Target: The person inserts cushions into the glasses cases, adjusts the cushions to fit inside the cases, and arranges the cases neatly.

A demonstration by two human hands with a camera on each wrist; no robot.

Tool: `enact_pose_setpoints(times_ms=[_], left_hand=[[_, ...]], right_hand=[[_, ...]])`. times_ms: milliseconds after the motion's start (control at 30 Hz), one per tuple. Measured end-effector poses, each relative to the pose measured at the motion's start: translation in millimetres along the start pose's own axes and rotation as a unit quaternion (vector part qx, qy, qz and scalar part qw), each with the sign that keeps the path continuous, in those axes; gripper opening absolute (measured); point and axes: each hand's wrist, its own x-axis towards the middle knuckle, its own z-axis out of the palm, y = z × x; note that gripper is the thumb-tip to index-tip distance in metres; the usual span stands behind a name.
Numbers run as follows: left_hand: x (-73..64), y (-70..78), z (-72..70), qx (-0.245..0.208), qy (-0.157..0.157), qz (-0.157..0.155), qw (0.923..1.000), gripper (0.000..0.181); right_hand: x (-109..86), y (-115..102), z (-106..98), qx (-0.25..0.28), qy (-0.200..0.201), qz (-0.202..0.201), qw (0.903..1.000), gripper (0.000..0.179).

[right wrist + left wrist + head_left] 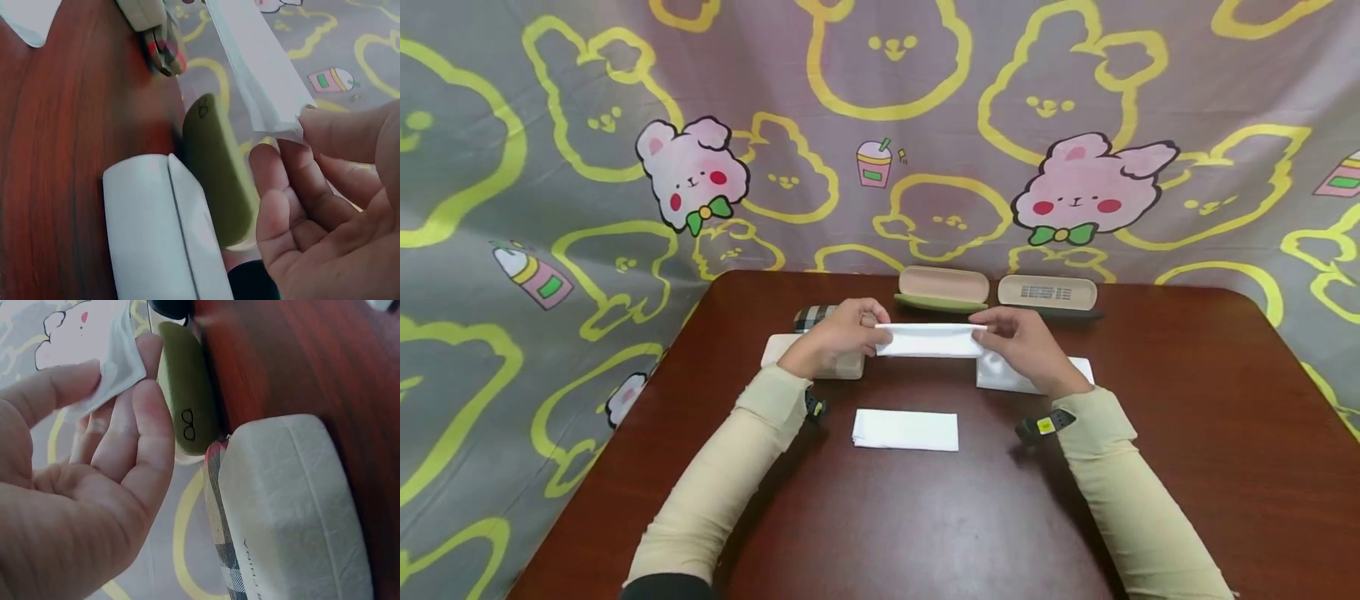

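A thin, white folded tissue (931, 340) is stretched level between both hands, above the table. My left hand (842, 329) pinches its left end between thumb and fingers, as the tissue (115, 372) in the left wrist view also shows. At the other end, my right hand (1026, 342) grips the tissue (269, 81) with thumb on the near face and fingers behind. Nearer to me, a second folded white tissue (906, 430) lies flat on the table. A white glasses case (150, 225) sits below my right hand, partly hidden by it in the head view.
On the brown table (917, 517), a plaid glasses case (812, 317) with a cream part (281, 500) stands beside my left hand. Farther back are an open green glasses case (942, 287) and an open black one (1048, 293). A patterned curtain (865, 225) hangs behind the table.
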Motion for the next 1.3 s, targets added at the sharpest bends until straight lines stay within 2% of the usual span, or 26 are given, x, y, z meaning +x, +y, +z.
enact_pose_setpoints(times_ms=[133, 300, 467, 533, 667, 733, 867, 1033, 1300], left_hand=[[6.6, 0.3, -6.6, 0.019, 0.020, -0.005, 0.9996, 0.023], [16.8, 0.8, -12.6, 0.018, 0.043, -0.019, 0.9987, 0.022], [34.1, 8.1, -14.9, -0.010, 0.079, 0.000, 0.9969, 0.020], [43.4, 11.4, -16.0, -0.023, 0.094, 0.014, 0.9952, 0.019], [63.0, 14.8, -18.6, -0.058, 0.125, 0.024, 0.9902, 0.017], [71.0, 15.0, -19.2, -0.071, 0.140, 0.022, 0.9874, 0.017], [84.6, 10.1, -16.3, -0.070, 0.166, 0.025, 0.9834, 0.017], [93.4, -1.4, -5.5, -0.027, 0.174, 0.029, 0.9840, 0.017], [97.2, -5.0, 2.4, 0.094, 0.179, 0.039, 0.9787, 0.019]], right_hand=[[6.8, 4.5, 0.7, 0.012, 0.017, -0.005, 0.9998, 0.020], [14.2, 4.7, 0.9, 0.019, 0.035, -0.005, 0.9992, 0.019], [27.3, -1.2, 0.6, 0.012, 0.075, 0.006, 0.9971, 0.023], [36.2, -4.1, 1.9, 0.028, 0.096, 0.015, 0.9948, 0.024], [55.5, -8.0, 7.5, 0.076, 0.140, 0.029, 0.9867, 0.023], [63.9, -8.4, 11.1, 0.073, 0.165, 0.033, 0.9830, 0.022], [76.3, -3.1, 18.6, 0.021, 0.208, 0.030, 0.9775, 0.018], [77.5, 3.5, 24.5, -0.060, 0.233, 0.013, 0.9705, 0.014], [69.9, 6.9, 20.5, -0.186, 0.194, 0.004, 0.9631, 0.021]])
